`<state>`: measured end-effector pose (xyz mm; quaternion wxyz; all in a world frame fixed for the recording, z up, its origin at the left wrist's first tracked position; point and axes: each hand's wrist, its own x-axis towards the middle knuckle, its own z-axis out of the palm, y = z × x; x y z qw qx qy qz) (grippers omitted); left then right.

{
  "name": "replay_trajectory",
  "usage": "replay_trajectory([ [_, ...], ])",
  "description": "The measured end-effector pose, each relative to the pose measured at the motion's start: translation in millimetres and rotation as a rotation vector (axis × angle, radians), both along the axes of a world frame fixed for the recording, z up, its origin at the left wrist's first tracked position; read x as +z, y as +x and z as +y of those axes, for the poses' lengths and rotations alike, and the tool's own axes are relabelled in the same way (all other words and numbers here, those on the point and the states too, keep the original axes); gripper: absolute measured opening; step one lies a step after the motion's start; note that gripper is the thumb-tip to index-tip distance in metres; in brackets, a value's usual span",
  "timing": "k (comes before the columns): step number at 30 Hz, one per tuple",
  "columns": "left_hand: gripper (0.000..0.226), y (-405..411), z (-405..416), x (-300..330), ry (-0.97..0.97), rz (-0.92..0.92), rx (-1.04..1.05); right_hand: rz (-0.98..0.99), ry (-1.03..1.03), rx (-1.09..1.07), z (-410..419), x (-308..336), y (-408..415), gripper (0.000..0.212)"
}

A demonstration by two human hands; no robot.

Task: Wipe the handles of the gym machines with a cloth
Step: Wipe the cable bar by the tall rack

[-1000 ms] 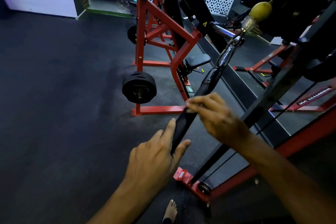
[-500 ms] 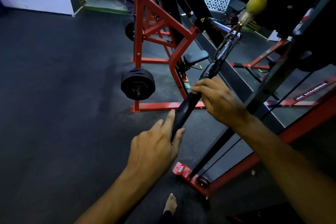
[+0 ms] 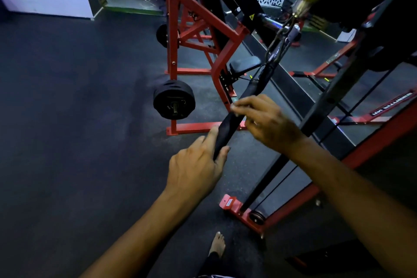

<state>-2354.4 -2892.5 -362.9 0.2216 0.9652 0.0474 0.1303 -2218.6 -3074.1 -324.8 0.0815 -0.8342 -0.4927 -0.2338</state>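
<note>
Head view: my left hand (image 3: 194, 169) pinches the black handle's (image 3: 228, 128) lower end; my right hand (image 3: 266, 119), clenched around it, has slid upward since earlier. No cloth discernible; wiping unconfirmed.

The right hand (image 3: 268, 122) is now higher up the black handle (image 3: 230, 126) than it was a second ago, closer to the metal chain end. Its fingers curl over the handle there. The left hand (image 3: 196, 169) holds the low end of the handle a little higher and closer to the right hand than before.
</note>
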Motion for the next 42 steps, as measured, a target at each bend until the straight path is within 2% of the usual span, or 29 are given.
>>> replay_trajectory([
  [4, 0.06, 3, 0, -4, 0.006, -0.009, 0.003, 0.062, 0.174, -0.161, 9, 2, 4, 0.031],
  [6, 0.062, 3, 3, -8, -0.007, -0.023, -0.005, 0.124, 0.206, -0.133, 25, -10, -21, 0.029],
  [9, 0.064, 3, 8, -15, -0.028, -0.057, -0.019, 0.172, 0.088, 0.032, 33, -21, -48, 0.034],
  [11, 0.065, 4, 8, -18, -0.042, -0.05, -0.016, 0.101, -0.035, 0.092, 26, -14, -39, 0.036],
  [14, 0.064, 6, 3, -18, -0.047, -0.055, 0.009, -0.039, -0.109, 0.005, 12, 5, -2, 0.031],
  [18, 0.061, 6, 0, -22, -0.039, -0.141, 0.014, -0.018, 0.065, -0.192, 0, 15, 30, 0.03],
  [20, 0.061, 8, 1, -27, -0.013, -0.195, 0.007, 0.069, 0.156, -0.209, 10, 3, 16, 0.03],
  [22, 0.062, 8, 3, -32, 0.003, -0.227, 0.013, 0.154, 0.187, -0.134, 24, -12, -12, 0.031],
  [26, 0.063, 8, 7, -39, -0.028, -0.226, -0.02, 0.229, 0.089, 0.062, 35, -24, -39, 0.029],
  [28, 0.064, 9, 5, -39, -0.026, -0.218, -0.01, 0.158, -0.007, 0.104, 30, -17, -28, 0.029],
  [31, 0.064, 13, 1, -35, 0.003, -0.223, -0.001, 0.006, -0.095, 0.036, 18, -1, 7, 0.029],
  [34, 0.06, 14, 0, -35, 0.025, -0.272, 0.007, -0.019, 0.001, -0.13, 8, 15, 37, 0.027],
  [37, 0.061, 13, 1, -37, -0.023, -0.289, 0.008, 0.045, 0.2, -0.235, 7, 13, 41, 0.023],
  [42, 0.063, 9, 1, -28, -0.176, -0.13, 0.002, 0.137, 0.445, -0.273, 13, -7, 29, 0.03],
])
